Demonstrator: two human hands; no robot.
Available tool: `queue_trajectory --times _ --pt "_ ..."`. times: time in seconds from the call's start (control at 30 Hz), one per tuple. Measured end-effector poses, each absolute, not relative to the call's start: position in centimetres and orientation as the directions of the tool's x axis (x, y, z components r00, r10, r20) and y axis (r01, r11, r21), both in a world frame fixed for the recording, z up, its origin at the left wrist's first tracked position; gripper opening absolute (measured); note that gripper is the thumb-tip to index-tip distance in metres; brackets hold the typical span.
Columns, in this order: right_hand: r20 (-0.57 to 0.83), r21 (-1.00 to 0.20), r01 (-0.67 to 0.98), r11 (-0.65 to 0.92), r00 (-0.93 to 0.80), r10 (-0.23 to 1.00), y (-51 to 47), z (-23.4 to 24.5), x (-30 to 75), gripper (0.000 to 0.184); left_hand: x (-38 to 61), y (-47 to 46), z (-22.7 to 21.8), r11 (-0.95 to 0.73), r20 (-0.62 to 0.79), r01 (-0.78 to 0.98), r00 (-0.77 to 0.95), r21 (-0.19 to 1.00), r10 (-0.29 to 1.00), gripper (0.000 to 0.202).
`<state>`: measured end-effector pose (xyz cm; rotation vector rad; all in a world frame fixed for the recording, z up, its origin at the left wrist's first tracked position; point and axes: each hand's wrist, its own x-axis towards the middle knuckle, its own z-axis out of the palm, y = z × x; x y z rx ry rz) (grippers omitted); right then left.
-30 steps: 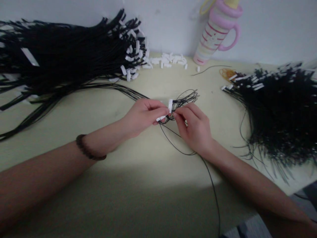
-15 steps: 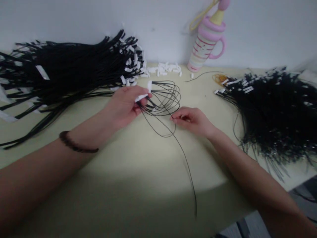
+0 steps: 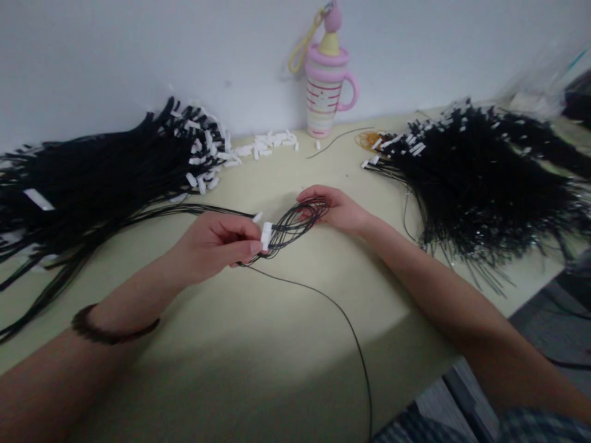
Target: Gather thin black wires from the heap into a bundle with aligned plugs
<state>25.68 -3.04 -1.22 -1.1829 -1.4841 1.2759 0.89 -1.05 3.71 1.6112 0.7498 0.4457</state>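
**One thin wire bundle in hand, many more lying by**

We see the left hand closed in a pinch on the near end of the bundle, where a white tab stands just beside its fingertips. The right hand lies half open under the far loops, its fingers loosely curled (whether they truly grip the wires, we cannot tell). The bundle sits between the two hands, over the middle of the pale table, and one long black wire trails from it toward the bottom of the view.

We judge these wires light, thin and springy, quick to slide and snag on one another. We would take hold at the gathered end near the tabs, not by the loops, which will give under the fingers.

Around us, a big pile of black wires lies to the left, its ends beside a scatter of white pieces. A second pile lies to the right. A pink-striped cup stands by the wall, with a coil of orange bands near it.
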Motion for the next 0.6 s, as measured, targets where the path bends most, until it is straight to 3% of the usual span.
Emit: queue_trajectory --times 0.1,0.17,0.27,0.33,0.43,0.5,0.6 --pt "0.035 -0.951 0.309 0.021 0.039 0.999 -3.1 0.3 26.5 0.049 1.1 -0.8 3.6 -0.065 -0.123 0.252 0.663 0.966 0.739 0.009" --pt "0.130 -0.902 0.426 0.076 0.099 0.987 -4.4 2.4 26.8 0.052 1.1 -0.9 3.7 -0.085 -0.155 0.305 0.681 0.949 0.716 0.010" --pt "0.240 -0.825 0.497 0.269 -0.122 0.963 -9.1 6.3 26.3 0.034 1.4 -1.6 3.6 -0.115 -0.205 0.357 0.739 0.927 0.642 0.012" --pt "0.185 -0.766 0.534 0.358 -0.350 0.918 -13.5 8.2 25.2 0.022 1.7 -2.2 3.3 -0.141 -0.213 0.363 0.773 0.921 0.598 0.013" --pt "-0.067 -0.675 0.581 0.454 -0.662 0.747 -20.0 8.3 23.0 0.013 2.0 -2.9 2.9 -0.177 -0.206 0.364 0.795 0.914 0.570 0.013" --pt "-0.154 -0.584 0.669 0.460 -0.647 0.747 -23.1 7.1 21.9 0.014 2.1 -3.2 2.9 -0.184 -0.193 0.363 0.785 0.914 0.589 0.013" --pt "-0.245 -0.600 0.715 0.359 -0.592 0.768 -25.5 5.1 21.3 0.013 2.2 -3.3 3.1 -0.179 -0.155 0.344 0.750 0.922 0.643 0.012"
